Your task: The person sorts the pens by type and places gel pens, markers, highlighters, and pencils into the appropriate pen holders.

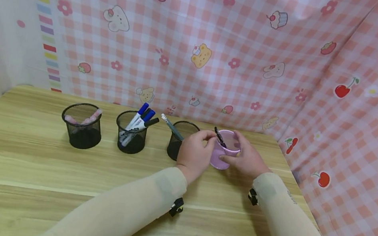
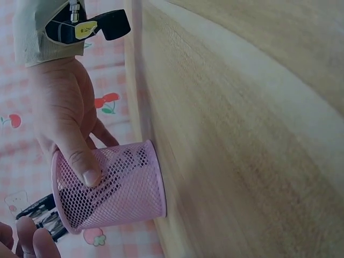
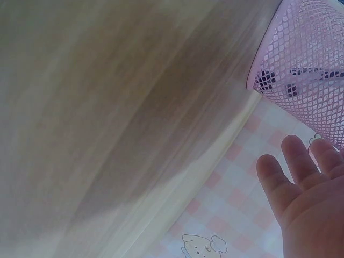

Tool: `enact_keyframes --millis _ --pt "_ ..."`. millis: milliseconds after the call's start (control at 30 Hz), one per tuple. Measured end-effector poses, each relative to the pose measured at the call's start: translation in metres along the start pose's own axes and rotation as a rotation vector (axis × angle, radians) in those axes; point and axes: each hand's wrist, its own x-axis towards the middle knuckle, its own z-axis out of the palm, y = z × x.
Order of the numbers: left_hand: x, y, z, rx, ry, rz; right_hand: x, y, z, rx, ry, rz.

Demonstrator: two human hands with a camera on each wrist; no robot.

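A pink mesh pen cup (image 1: 219,160) stands on the wooden table at the right end of a row of cups. Black pens (image 2: 40,207) lean in it, their ends poking past the rim and their lower parts showing through the mesh. My right hand (image 1: 250,159) holds the cup from its right side, thumb across the front and fingers at the far rim. At the left of the rim is my left hand (image 1: 195,153), its fingers loosely bent and fingertips (image 2: 27,231) close beside the pen ends. Nothing shows gripped between those fingertips.
To the left stand black mesh cups: one with a grey-green pencil (image 1: 174,129), partly hidden by my left hand; one with several whiteboard markers (image 1: 139,121); and one with pink, beaded-looking items (image 1: 88,120). A pink checked cloth (image 1: 186,33) hangs behind the wooden table (image 1: 38,185).
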Motion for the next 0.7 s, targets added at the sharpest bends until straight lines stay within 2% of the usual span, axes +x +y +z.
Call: enact_keyframes --millis 233,433,567,700 --pt "-0.001 -0.001 -0.002 0.011 -0.018 0.006 0.002 -0.001 0.001 0.02 -0.006 -0.002" --pt "-0.004 -0.003 -0.005 0.018 -0.068 0.006 0.002 -0.001 0.0 0.023 -0.016 -0.003" --pt "-0.008 -0.002 -0.013 0.023 -0.141 -0.006 0.001 -0.001 -0.002 -0.019 -0.027 0.008" --pt "-0.013 0.0 -0.029 0.051 -0.271 -0.036 0.0 0.0 -0.004 -0.055 -0.033 0.016"
